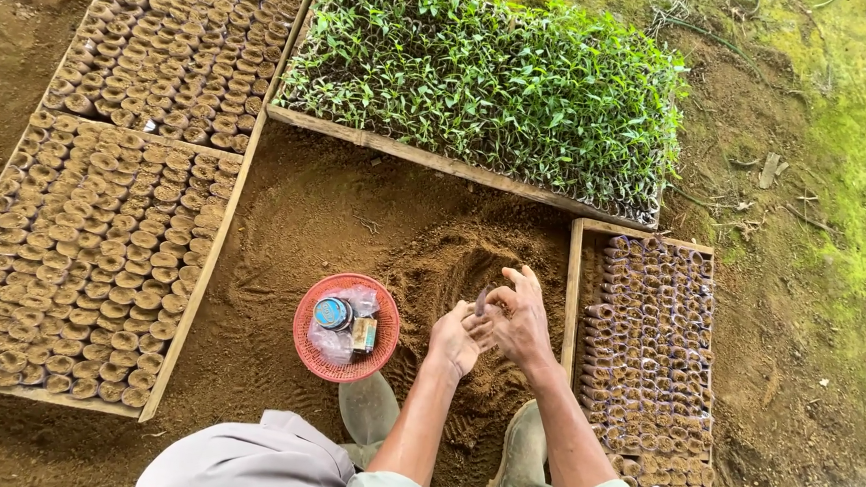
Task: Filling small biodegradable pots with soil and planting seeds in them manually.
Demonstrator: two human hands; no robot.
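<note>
- Loose soil mound (472, 266): brown, crumbly, matt.
- Round basket (344, 358): red plastic mesh, holding glossy clear bags.
- Tray frames (207, 260): rough, weathered bare wood.
- Rubber boots (525, 460): dull grey-green, smeared with dirt.
- Seedlings (493, 77): smooth green leaves with a slight sheen.

1. Bare brown earth ground (345, 203) carries everything; a loose soil mound (457, 265) sits mid-frame.
2. A round red plastic basket (346, 328) lies left of the mound.
3. Wooden-framed trays of soil-filled pots (92, 253) lie further left.
4. A wooden tray of green seedlings (483, 76) lies beyond the mound.
</note>
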